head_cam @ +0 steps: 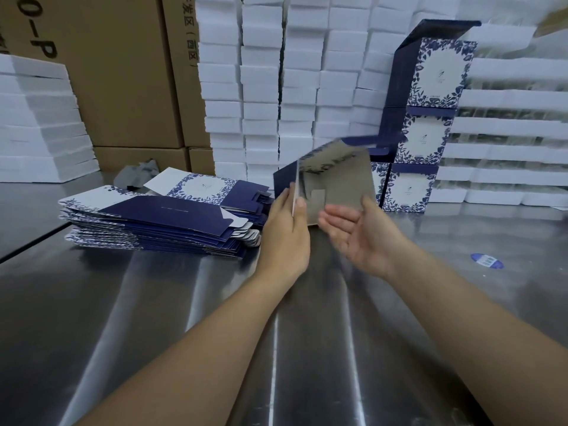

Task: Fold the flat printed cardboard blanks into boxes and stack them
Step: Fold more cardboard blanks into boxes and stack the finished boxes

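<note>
While left hand (287, 222) pinches grey-backed cardboard blank (338, 176), right hand (359, 232) spread, palm up.

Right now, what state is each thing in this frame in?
blank in hand, partly opened, blurred.
left hand, grips its edge.
right hand, open, palm up, beside it.
flat blanks, unfolded, piled.
folded boxes, stacked three high, top lid raised.

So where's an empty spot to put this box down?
Bare steel table in front of the flat blank pile, and right of the right hand around the blue sticker. Crowded behind: the half-folded blank in the left hand, folded boxes, foam stacks.
</note>
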A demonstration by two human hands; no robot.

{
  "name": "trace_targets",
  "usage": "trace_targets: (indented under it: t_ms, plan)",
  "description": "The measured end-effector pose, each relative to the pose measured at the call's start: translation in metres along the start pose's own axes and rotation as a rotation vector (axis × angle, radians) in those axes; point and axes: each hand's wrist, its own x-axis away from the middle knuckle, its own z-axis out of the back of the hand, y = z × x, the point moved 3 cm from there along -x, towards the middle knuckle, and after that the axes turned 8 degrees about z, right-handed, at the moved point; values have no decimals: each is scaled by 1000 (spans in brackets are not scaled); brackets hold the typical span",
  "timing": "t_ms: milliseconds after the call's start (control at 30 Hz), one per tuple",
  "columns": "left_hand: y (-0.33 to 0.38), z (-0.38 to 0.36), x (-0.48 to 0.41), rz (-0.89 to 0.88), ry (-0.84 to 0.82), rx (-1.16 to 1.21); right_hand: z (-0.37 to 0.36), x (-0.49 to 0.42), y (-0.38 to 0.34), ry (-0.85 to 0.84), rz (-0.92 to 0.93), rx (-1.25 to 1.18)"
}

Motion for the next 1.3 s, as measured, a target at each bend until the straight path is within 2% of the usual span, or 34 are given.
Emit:
trace_targets:
  t_ms: [100, 267, 433, 600, 800, 1033, 1133, 1300]
  plan:
    - [2, -2, 6, -117, -25, -57, -9, 2, -9, -35, 33, -275]
    - [13, 1, 16, -276, 68, -178, -9, 1, -23, -21, 58, -476]
    - [36, -5, 35, -485, 2, -235, -6, 8, -28, -3, -10, -484]
    - [52, -8, 48, -639, 21, -267, -10, 17, -34, -216, -43, -484]
    - [49, -1, 40, -512, 88, -268, -14, 17, -31, -134, 27, -333]
    - [53, -3, 46, -600, 102, -214, -16, 19, -31, -153, 35, -252]
    - [52, -1, 44, -563, 69, -259, -22, 22, -33, -204, 159, -57]
    - [37, 1, 30, -335, -10, -402, -33, 25, -42, -105, 448, 173]
